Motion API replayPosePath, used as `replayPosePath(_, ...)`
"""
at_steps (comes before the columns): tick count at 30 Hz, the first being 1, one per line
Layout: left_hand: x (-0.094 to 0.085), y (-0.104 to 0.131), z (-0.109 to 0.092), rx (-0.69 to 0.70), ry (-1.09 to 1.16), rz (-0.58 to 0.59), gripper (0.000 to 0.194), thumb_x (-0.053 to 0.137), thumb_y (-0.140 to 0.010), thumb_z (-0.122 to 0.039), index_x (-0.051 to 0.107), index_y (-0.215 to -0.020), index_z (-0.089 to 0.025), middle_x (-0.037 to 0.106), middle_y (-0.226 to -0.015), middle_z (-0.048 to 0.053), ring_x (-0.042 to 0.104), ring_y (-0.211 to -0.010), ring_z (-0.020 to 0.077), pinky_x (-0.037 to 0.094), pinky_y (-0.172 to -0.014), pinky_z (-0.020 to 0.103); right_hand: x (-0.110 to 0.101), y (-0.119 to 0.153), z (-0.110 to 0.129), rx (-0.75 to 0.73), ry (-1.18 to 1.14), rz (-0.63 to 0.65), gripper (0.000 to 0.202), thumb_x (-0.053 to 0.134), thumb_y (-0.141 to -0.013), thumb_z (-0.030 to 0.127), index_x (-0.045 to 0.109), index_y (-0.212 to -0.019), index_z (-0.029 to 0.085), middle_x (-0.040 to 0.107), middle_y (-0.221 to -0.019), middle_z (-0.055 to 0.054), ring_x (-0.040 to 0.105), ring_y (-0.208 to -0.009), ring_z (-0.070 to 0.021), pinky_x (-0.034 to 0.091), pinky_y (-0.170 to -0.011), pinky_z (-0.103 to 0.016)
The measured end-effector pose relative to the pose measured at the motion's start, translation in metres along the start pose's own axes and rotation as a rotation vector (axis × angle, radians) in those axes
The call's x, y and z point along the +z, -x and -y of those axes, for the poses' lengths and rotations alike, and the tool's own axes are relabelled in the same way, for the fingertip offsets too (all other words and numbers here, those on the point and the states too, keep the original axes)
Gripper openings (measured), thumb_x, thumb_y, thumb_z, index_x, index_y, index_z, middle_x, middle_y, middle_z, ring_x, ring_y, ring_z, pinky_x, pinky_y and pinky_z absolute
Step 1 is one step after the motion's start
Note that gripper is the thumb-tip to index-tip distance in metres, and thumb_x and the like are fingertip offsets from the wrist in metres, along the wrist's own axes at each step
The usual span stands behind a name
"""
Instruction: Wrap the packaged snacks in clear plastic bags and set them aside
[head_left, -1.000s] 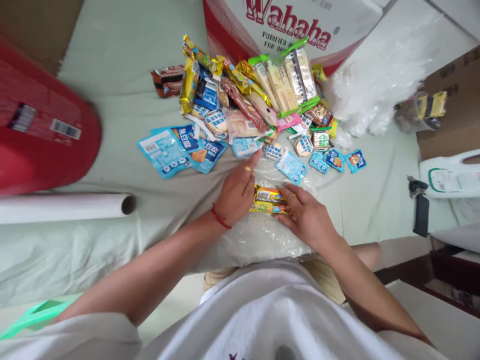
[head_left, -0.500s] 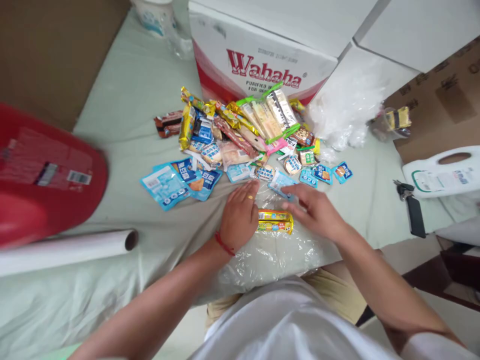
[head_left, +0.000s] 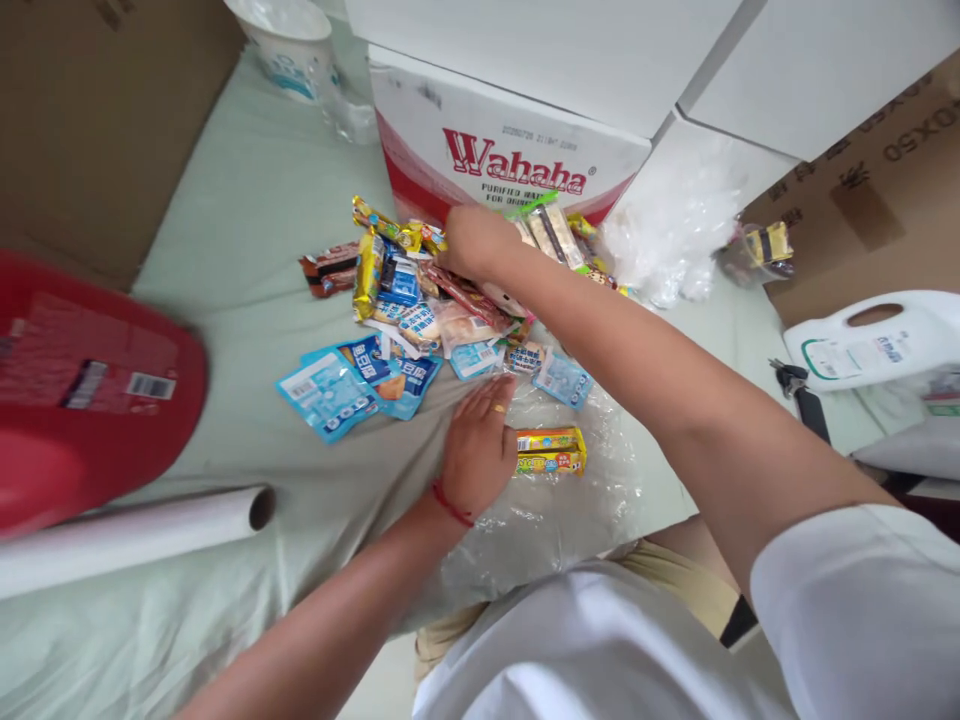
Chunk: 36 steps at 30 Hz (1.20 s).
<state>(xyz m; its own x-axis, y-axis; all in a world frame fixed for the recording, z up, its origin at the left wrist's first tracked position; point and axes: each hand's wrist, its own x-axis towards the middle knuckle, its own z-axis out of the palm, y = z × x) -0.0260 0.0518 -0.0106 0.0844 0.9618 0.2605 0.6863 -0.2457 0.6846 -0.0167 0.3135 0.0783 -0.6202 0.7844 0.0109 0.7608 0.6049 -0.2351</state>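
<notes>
My left hand (head_left: 480, 437) lies flat with its fingers stretched out, on a clear plastic bag (head_left: 555, 520). By its thumb side, two yellow snack packets (head_left: 551, 452) lie side by side on the bag. My right hand (head_left: 478, 243) is at the back of a pile of wrapped snacks, its fingers curled down among the wrappers beside a yellow packet (head_left: 433, 238). Its fingertips are hidden, so whatever they grip does not show. Around it lie a reddish-brown stick packet (head_left: 469, 298), a blue packet (head_left: 401, 280) and green-edged clear packets (head_left: 566, 232).
Behind the pile stands a Wahaha carton (head_left: 517, 130). Blue pouches (head_left: 330, 390) lie left of my left hand. A red container (head_left: 97, 390) and a white roll (head_left: 150, 530) are at the left. Crumpled clear plastic (head_left: 667, 240) and a white jug (head_left: 877, 340) are on the right.
My right hand has moved from beside the yellow packets up and away into the snack pile, its fingers now curled. My left hand stays flat on the bag. The view has shifted slightly.
</notes>
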Motion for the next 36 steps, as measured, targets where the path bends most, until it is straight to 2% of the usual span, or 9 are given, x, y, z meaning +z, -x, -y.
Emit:
replayPosePath(4,-0.004,-0.001,-0.001,0.002,0.042,0.029,0.064,0.044,-0.086,-0.006,0.052,-0.149,-0.012,0.060,-0.151,0.017,0.055,-0.143,0.0272,0.042,-0.124,0.051,-0.032,0.033,0.010,0.025,0.028,0.006,0.031,0.065,-0.095,0.040,0.071,-0.102,0.010,0.068,-0.102,-0.013,0.068,-0.108,-0.0304,0.052,-0.092,-0.042)
replayPosePath(6,-0.005,-0.002,-0.002,-0.002,0.065,0.034,0.066,0.044,-0.084,-0.005,0.052,-0.149,-0.012,0.060,-0.151,0.017,0.056,-0.142,0.0272,0.041,-0.125,0.051,-0.057,0.077,0.009,-0.045,-0.037,0.012,0.033,0.060,-0.098,0.043,0.071,-0.102,0.012,0.067,-0.102,-0.009,0.067,-0.105,-0.0265,0.050,-0.090,-0.038)
replayPosePath(9,-0.006,-0.003,-0.002,-0.026,0.102,0.024,0.066,0.045,-0.081,-0.005,0.055,-0.147,-0.013,0.063,-0.148,0.015,0.059,-0.139,0.0276,0.043,-0.123,0.052,-0.078,0.161,-0.003,-0.088,-0.248,0.096,0.031,0.073,-0.090,0.043,0.071,-0.104,0.015,0.068,-0.097,-0.004,0.062,-0.085,-0.0161,0.047,-0.076,-0.028)
replayPosePath(13,-0.007,-0.002,0.002,-0.073,0.192,-0.031,0.056,0.042,-0.087,-0.008,0.063,-0.139,-0.017,0.070,-0.139,0.011,0.063,-0.132,0.0263,0.046,-0.120,0.050,-0.063,0.258,-0.026,0.022,-0.485,0.231,0.026,0.077,-0.089,0.040,0.072,-0.100,0.018,0.065,-0.086,0.000,0.052,-0.065,-0.0101,0.038,-0.059,-0.024)
replayPosePath(17,-0.009,-0.001,0.003,-0.163,0.366,-0.095,0.051,0.041,-0.095,-0.015,0.063,-0.141,-0.020,0.068,-0.144,0.006,0.062,-0.134,0.0225,0.046,-0.121,0.043,-0.034,0.298,-0.028,0.076,-0.475,0.279,0.019,0.077,-0.090,0.034,0.073,-0.101,0.019,0.067,-0.093,-0.003,0.059,-0.076,-0.0141,0.043,-0.068,-0.025)
replayPosePath(23,-0.011,-0.005,-0.004,-0.205,0.381,-0.097,0.044,0.047,-0.102,-0.035,0.066,-0.137,-0.016,0.070,-0.140,0.010,0.065,-0.130,0.0265,0.048,-0.118,0.045,-0.021,0.303,-0.013,0.065,-0.231,0.388,0.022,0.074,-0.093,0.031,0.070,-0.112,0.019,0.069,-0.106,-0.008,0.065,-0.091,-0.0212,0.043,-0.074,-0.029)
replayPosePath(27,-0.008,-0.004,-0.004,-0.093,0.206,-0.067,0.048,0.055,-0.093,-0.025,0.063,-0.139,-0.013,0.071,-0.137,0.014,0.066,-0.129,0.0304,0.048,-0.118,0.051,-0.030,0.290,-0.019,0.032,-0.344,0.316,0.024,0.070,-0.096,0.040,0.072,-0.108,0.019,0.071,-0.101,-0.008,0.065,-0.088,-0.0203,0.044,-0.075,-0.029)
replayPosePath(32,-0.007,-0.002,-0.003,-0.040,0.158,-0.058,0.051,0.052,-0.090,-0.015,0.060,-0.140,-0.014,0.071,-0.135,0.014,0.067,-0.127,0.0288,0.049,-0.118,0.051,-0.051,0.219,-0.021,0.062,-0.260,0.020,0.020,0.060,-0.098,0.032,0.074,-0.097,0.017,0.072,-0.091,-0.006,0.062,-0.079,-0.0183,0.043,-0.076,-0.030)
replayPosePath(36,-0.006,-0.001,-0.002,-0.017,0.155,-0.085,0.050,0.052,-0.090,-0.013,0.060,-0.139,-0.012,0.072,-0.132,0.015,0.068,-0.125,0.0294,0.049,-0.117,0.052,-0.057,0.138,-0.008,0.016,0.014,-0.029,0.027,0.055,-0.096,0.024,0.077,-0.110,0.018,0.073,-0.100,-0.010,0.064,-0.090,-0.0242,0.045,-0.082,-0.035)
